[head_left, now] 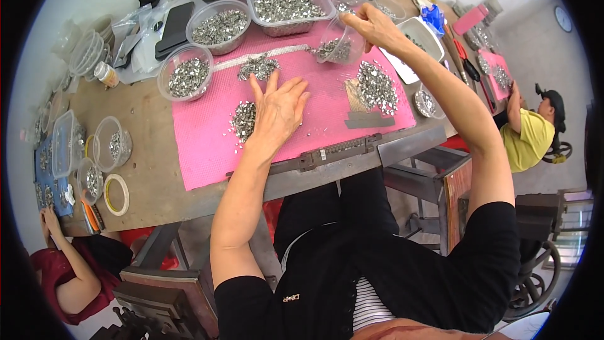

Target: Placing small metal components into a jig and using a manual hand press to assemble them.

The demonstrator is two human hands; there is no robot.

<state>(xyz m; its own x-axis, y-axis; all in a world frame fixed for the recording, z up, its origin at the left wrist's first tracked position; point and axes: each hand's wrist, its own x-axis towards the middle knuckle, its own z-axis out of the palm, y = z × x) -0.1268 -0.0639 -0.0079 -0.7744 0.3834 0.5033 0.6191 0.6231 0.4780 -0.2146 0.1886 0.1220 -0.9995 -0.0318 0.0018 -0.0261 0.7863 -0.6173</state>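
My right hand [372,25] grips the rim of a clear plastic tub [352,43], tilted low over the far side of the pink mat [207,151]. Small shiny metal pieces lie inside the tub. Palm down, my left hand [278,108] rests with fingers apart between two heaps. One heap of metal pieces [243,121] sits partly under its wrist side; a flatter heap [258,67] lies just past its fingertips. To the right, a larger heap of metal pieces [377,88] spreads beside a tan patch on the mat.
Along the back stand a rectangular tub [290,28] and round tubs [217,47] of metal pieces. A metal bar [340,151] runs along the near edge. A tape roll [117,195] lies left. Co-workers sit at left [75,271] and right [531,132].
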